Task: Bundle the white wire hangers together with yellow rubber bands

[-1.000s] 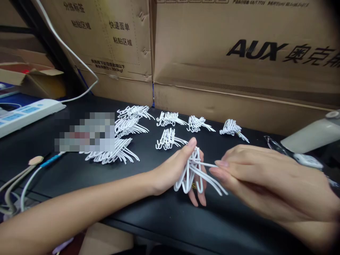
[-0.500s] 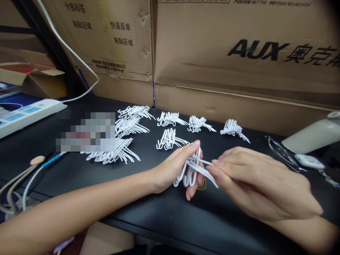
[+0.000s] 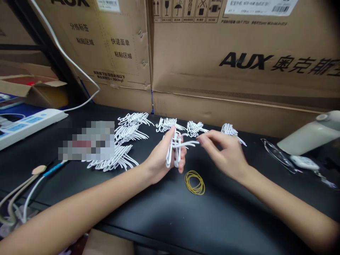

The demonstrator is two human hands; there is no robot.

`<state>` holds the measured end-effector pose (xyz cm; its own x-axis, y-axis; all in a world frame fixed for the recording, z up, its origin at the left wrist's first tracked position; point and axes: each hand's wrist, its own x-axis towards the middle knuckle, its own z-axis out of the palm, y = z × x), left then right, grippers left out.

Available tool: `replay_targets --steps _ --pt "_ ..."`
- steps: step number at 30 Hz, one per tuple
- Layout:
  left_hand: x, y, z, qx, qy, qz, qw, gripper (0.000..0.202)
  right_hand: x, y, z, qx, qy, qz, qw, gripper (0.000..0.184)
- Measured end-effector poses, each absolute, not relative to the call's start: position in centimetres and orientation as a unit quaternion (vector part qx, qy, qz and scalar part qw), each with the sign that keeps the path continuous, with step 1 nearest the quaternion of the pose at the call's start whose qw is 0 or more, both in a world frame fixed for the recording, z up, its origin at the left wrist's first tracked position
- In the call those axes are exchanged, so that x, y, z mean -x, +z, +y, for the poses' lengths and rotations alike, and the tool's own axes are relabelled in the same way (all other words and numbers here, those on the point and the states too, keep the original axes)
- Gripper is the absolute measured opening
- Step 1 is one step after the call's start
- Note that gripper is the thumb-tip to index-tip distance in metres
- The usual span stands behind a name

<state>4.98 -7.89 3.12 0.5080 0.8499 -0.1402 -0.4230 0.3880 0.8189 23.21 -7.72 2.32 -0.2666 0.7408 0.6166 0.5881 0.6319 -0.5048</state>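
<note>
A small bundle of white wire hooks (image 3: 174, 150) is gripped in my left hand (image 3: 155, 161), above the table, with the bent ends hanging down and the straight ends pointing right. My right hand (image 3: 225, 152) is closed in a pinch at the tips of those straight ends. Just below the hands lies a loose coil of yellow rubber bands (image 3: 187, 182). Behind them sit bunched hooks (image 3: 167, 124), a second bunch (image 3: 195, 128) and another at the right (image 3: 230, 130). Larger piles of hooks (image 3: 113, 159) lie to the left.
Cardboard boxes (image 3: 212, 39) wall off the back of the black table (image 3: 164, 212). At the right are a pale bottle (image 3: 305, 136), glasses (image 3: 278, 156) and a small white case (image 3: 304, 163). A power strip (image 3: 29, 124) and cables (image 3: 32, 184) occupy the left.
Both hands have moved up and away in view, carrying the hooks. The rubber bands, mostly hidden before, now show in full. The view has tilted slightly upward.
</note>
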Motion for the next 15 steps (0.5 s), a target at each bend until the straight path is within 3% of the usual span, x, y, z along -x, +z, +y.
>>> replay_targets --steps 3,6,8,11,15 --pt "-4.6 3.2 -7.4 -0.334 0.442 0.285 0.782 0.041 -23.0 0.5 -7.1 0.356 0.061 -0.902 0.237 0.034" --pt "-4.5 3.1 -7.1 -0.31 0.457 0.303 0.777 0.044 -22.7 -0.6 -7.2 0.326 0.065 -0.932 0.147 0.053" --pt "-4.5 3.0 -7.0 -0.299 0.468 0.313 0.77 0.043 -22.7 -0.8 -7.2 0.327 0.063 -0.932 0.141 0.053" --pt "-4.4 3.1 -7.0 -0.273 0.486 0.314 0.769 0.043 -22.9 -0.7 -6.9 0.331 0.048 -0.929 0.159 0.04" --pt "-4.4 3.3 -6.8 -0.24 0.499 0.319 0.77 0.042 -23.5 -1.3 -6.2 0.352 0.054 -0.909 0.218 0.03"
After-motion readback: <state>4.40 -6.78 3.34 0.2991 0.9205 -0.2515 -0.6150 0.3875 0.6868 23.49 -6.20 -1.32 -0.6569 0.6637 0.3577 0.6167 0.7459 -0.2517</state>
